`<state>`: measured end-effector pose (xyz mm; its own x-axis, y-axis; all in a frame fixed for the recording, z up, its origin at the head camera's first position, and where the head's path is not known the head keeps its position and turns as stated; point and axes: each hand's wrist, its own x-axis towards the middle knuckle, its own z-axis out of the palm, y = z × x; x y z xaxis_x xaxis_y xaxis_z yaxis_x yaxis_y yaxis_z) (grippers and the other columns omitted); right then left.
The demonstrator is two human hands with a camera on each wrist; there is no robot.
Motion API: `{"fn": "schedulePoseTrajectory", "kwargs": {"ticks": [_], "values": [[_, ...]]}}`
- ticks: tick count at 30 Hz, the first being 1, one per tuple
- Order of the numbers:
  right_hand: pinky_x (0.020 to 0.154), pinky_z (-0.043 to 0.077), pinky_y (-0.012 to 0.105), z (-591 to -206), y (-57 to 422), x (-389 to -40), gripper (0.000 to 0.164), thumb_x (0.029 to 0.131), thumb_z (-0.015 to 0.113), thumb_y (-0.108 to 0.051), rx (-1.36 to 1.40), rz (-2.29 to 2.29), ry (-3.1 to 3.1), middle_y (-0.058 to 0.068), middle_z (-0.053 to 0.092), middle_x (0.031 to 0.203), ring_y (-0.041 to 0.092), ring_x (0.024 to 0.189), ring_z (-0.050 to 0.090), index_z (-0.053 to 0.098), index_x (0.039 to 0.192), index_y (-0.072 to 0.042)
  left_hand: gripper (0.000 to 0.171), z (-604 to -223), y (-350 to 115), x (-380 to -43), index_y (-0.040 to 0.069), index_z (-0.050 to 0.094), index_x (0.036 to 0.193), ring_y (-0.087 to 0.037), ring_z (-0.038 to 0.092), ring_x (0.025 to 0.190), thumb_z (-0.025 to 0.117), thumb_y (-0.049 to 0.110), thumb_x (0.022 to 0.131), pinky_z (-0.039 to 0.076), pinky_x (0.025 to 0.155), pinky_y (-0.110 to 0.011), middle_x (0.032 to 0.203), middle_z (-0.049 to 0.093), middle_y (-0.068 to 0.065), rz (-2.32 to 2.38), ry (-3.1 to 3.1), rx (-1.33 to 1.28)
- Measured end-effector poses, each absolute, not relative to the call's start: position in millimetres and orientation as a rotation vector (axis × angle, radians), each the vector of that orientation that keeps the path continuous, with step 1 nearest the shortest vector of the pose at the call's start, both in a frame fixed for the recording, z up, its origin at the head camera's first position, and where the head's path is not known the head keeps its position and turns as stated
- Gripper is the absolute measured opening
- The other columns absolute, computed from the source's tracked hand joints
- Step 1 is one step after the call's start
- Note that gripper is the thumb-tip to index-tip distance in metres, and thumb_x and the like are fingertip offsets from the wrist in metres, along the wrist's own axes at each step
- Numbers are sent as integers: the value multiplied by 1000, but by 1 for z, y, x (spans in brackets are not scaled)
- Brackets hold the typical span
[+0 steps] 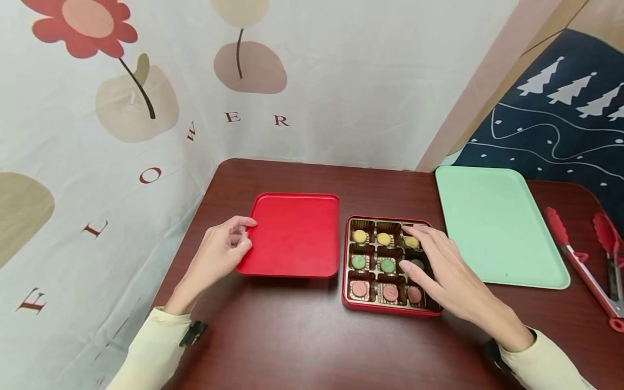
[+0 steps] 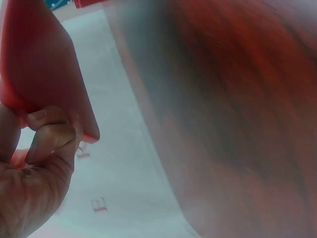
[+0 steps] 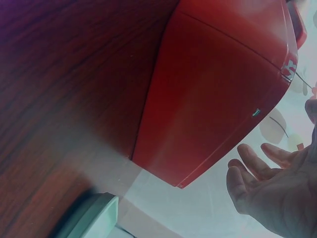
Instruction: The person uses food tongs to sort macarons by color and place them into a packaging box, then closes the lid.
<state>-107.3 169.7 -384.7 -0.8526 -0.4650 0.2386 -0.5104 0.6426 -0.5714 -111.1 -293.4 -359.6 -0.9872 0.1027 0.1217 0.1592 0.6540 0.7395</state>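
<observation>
My left hand (image 1: 221,249) pinches the left edge of a square red lid (image 1: 294,235) between thumb and fingers. In the left wrist view the lid (image 2: 42,64) is raised off the table. To its right sits a red tin (image 1: 391,310) with a gold divided insert, holding several small round sweets: yellow in the back row, green (image 1: 388,265) in the middle, pink (image 1: 359,288) in front. Over the tin's right column hovers my right hand (image 1: 441,271), fingers spread and holding nothing. In the right wrist view that hand (image 3: 282,183) stays apart from the tin's side (image 3: 208,94).
A mint green tray (image 1: 502,227) lies behind and right of the tin. Red-tipped tongs (image 1: 582,265) rest at the far right. A white printed curtain (image 1: 341,81) borders the brown table (image 1: 302,341) behind and on the left.
</observation>
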Motion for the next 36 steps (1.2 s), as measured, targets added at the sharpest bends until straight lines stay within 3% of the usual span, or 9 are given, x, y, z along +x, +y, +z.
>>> {"fn": "schedulePoseTrajectory", "kwargs": {"ticks": [11,18,25,30,34,36], "values": [[117,30,62,-380,168,-109,65,108,70,-30,811,1039,-2766,3,49,160,28,150,40,44,164,-12,32,-355,-240,-119,1,71,124,-12,59,59,67,-7,92,53,59,-25,88,64,-5,-1358,-2722,-334],[116,32,64,-380,170,-109,67,108,70,-31,754,1113,-2771,5,50,159,27,148,40,42,166,-13,33,-360,-204,-127,1,72,123,-12,51,54,68,-7,91,46,54,-25,83,60,-4,-1390,-2644,-410],[114,36,64,-380,174,-108,69,108,69,-30,694,1174,-2776,7,50,159,29,146,43,39,168,-13,32,-364,-178,-129,2,72,122,-11,58,59,67,-6,92,51,55,-26,84,63,-3,-1462,-2590,-409],[112,40,65,-381,175,-107,63,110,65,-30,614,1251,-2784,10,50,159,33,143,46,42,166,-12,32,-367,-162,-131,3,73,121,-11,57,58,67,-5,91,48,54,-26,84,64,-3,-1490,-2553,-420],[108,47,42,-382,178,-108,54,111,64,-20,566,1309,-2734,9,56,152,26,132,55,47,161,-9,31,-368,-153,-133,5,74,120,-11,59,58,66,-5,92,47,56,-25,84,65,-2,-1553,-2519,-433],[100,50,28,-382,180,-108,50,109,65,-12,559,1334,-2687,7,60,143,21,120,58,49,157,-7,31,-369,-150,-133,6,73,121,-12,60,60,66,-6,93,47,57,-24,84,66,-1,-1594,-2501,-452]]}}
